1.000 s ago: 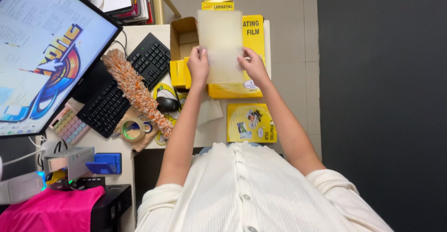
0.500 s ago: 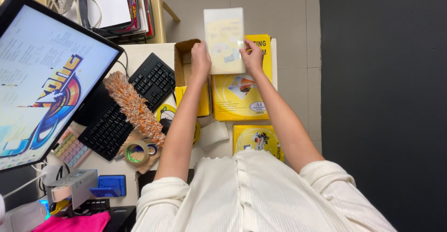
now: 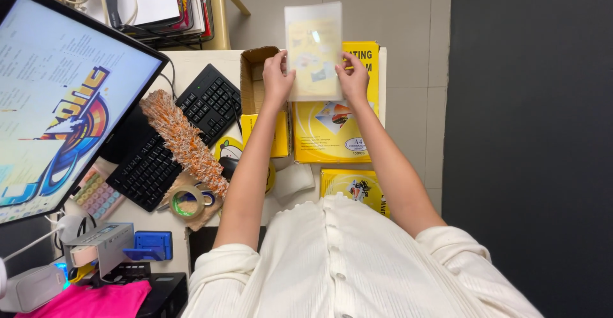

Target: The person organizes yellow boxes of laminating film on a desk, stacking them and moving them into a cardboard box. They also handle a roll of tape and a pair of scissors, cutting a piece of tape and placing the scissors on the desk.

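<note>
Upper centre: translucent, milky laminating pouch (image 3: 313, 50) over a yellow box (image 3: 332, 129); at left, orange-and-white speckled duster (image 3: 182, 140), black keyboard (image 3: 172, 136).

Laminating pouch (image 3: 313, 51) raised from low over the large yellow film box (image 3: 335, 117) one second ago to a position above the far edge of the surface (image 3: 204, 62), upper part now against the tiled floor. Formerly cloudy and opaque; now clearer, with the yellow box print showing through. Left hand (image 3: 276, 78) shifted up along the left edge, level with the open cardboard box (image 3: 257, 75). Right hand (image 3: 353, 78) likewise lifted, fingers (image 3: 348, 62) pinching the right edge. More of the film box lid exposed beneath.
</note>
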